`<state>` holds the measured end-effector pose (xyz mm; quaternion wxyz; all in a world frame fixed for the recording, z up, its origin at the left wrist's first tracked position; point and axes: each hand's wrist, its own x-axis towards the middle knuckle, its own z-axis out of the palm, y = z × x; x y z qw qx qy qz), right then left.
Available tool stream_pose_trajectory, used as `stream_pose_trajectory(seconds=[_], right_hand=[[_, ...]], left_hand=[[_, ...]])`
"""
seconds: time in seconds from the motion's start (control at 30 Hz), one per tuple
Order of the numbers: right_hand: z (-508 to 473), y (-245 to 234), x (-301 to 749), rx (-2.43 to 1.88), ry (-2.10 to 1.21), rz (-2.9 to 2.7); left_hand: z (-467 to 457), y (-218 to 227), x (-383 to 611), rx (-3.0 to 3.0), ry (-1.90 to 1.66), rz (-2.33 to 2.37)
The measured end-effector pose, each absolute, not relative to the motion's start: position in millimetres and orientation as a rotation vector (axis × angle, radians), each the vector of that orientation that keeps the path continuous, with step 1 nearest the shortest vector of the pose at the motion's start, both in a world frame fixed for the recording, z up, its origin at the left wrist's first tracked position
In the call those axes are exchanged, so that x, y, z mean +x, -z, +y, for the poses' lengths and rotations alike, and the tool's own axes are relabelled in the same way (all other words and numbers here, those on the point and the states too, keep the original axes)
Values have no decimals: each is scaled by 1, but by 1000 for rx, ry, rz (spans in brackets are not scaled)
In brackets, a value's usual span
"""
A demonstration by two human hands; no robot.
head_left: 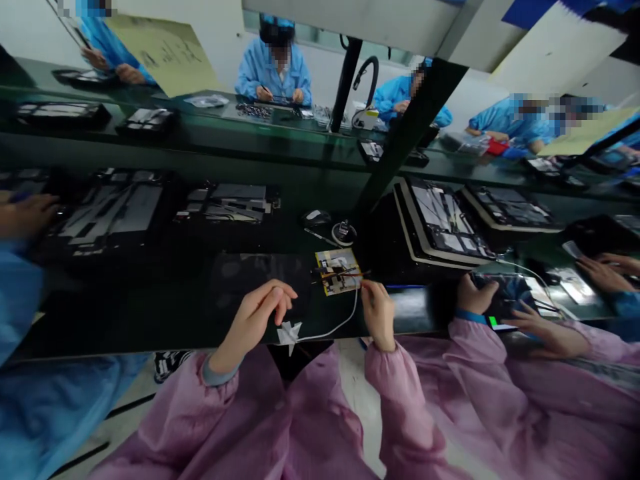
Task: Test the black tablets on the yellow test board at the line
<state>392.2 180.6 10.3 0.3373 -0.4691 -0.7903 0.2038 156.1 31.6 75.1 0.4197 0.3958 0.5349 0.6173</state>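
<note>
My left hand [255,320] hovers over the dark bench with its fingers curled loosely together; nothing shows in them. Just below it a small white scrap of tape [289,331] sticks up at the bench edge. My right hand [377,310] pinches the end of a white cable [333,328] at the right side of a small yellow-taped circuit board [339,271]. The board lies flat on the bench, and the cable curves from it back to the white scrap.
Trays of dark device parts [445,223] sit at the right, more parts [115,207] at the left. A black post [400,143] leans up behind the board. A person's hands [505,307] in pink sleeves work at my right; a blue sleeve [20,293] is at my left.
</note>
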Motion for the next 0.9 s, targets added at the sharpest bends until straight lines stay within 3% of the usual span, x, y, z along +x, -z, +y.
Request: stream_pose_trajectory(seconds=[0.17, 0.3, 0.43, 0.63, 0.9], right_hand=[[216, -2, 365, -1126, -200, -2453], [219, 1, 353, -987, -248, -2636], [215, 5, 342, -924, -230, -2731], [206, 7, 326, -930, -197, -2738], [217, 18, 335, -1089, -573, -2385]], left_hand=[[80, -63, 172, 1366, -1059, 1645], [122, -50, 188, 1781, -531, 2099], [144, -41, 191, 1890, -207, 2134], [145, -29, 175, 1773, -369, 2085], [140, -23, 173, 1757, -591, 2024]])
